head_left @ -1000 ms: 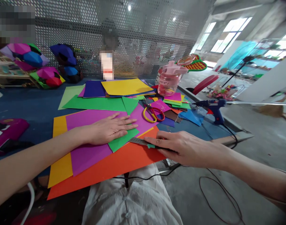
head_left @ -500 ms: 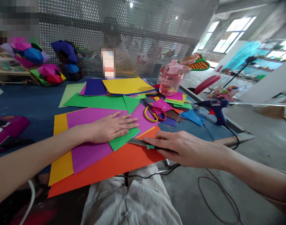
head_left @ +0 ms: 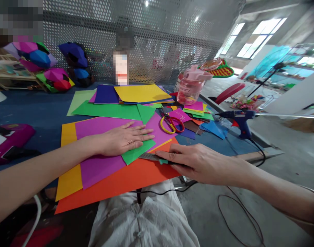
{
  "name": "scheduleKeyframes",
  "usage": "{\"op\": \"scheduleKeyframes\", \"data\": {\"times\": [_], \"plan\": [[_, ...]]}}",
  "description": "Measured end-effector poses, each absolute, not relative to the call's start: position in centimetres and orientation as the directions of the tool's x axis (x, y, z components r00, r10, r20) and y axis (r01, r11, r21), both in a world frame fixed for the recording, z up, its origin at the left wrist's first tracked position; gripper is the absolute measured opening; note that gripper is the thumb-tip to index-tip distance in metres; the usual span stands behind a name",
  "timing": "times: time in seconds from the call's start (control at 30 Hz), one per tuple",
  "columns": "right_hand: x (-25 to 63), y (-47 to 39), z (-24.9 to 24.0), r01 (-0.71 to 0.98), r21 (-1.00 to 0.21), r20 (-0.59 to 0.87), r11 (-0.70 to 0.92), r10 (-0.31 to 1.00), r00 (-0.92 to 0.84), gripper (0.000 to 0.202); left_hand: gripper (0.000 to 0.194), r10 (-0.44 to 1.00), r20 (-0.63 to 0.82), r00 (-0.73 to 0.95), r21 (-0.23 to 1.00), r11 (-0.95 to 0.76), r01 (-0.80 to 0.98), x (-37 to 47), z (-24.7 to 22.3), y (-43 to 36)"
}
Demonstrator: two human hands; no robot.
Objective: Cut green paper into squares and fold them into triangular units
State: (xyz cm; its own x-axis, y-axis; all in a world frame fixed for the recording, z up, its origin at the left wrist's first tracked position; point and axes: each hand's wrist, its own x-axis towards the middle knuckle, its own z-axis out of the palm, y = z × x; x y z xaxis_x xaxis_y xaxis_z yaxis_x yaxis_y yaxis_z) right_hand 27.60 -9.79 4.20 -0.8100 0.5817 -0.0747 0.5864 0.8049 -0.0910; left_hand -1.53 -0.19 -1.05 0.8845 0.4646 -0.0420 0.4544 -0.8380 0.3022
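Observation:
My left hand (head_left: 127, 138) lies flat, fingers stretched out, pressing on a green piece of card (head_left: 140, 151) and the purple sheet (head_left: 97, 173) beneath it. In my right hand (head_left: 190, 157) is a utility knife (head_left: 163, 161) with a teal slider, its grip mostly hidden by the fingers. The blade points left, along the lower edge of the green piece, over an orange sheet (head_left: 116, 181). A yellow sheet (head_left: 68, 171) shows under the purple one. Scissors (head_left: 171, 124) with yellow and red handles lie beyond my right hand.
More coloured sheets, a yellow one (head_left: 139, 93) on top, are stacked at the back. Right of them stand a pink bottle (head_left: 190, 85), paper scraps (head_left: 213, 128) and a blue glue gun (head_left: 240, 120) with its cord. A magenta device (head_left: 15, 140) sits at the left.
The view has shifted slightly, so most things appear a little further right. Both hands and the knife keep nearly the same place on the sheets; the blade tip may have moved slightly left.

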Motion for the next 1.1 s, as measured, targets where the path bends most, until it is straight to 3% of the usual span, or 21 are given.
{"op": "scheduleKeyframes", "data": {"times": [0.13,1.1], "plan": [[27.0,-9.2,4.2,0.566,-0.049,-0.072,0.823,0.562,-0.824,0.051,0.050,0.460,-0.036,0.887,0.302,-0.841,0.449,-1.5,-1.1,-0.2],[26.0,-9.4,4.3,0.485,-0.072,-0.060,0.872,0.481,-0.875,0.054,0.050,0.468,-0.033,0.883,0.336,-0.827,0.451,-1.3,-0.7,-0.4]]}}
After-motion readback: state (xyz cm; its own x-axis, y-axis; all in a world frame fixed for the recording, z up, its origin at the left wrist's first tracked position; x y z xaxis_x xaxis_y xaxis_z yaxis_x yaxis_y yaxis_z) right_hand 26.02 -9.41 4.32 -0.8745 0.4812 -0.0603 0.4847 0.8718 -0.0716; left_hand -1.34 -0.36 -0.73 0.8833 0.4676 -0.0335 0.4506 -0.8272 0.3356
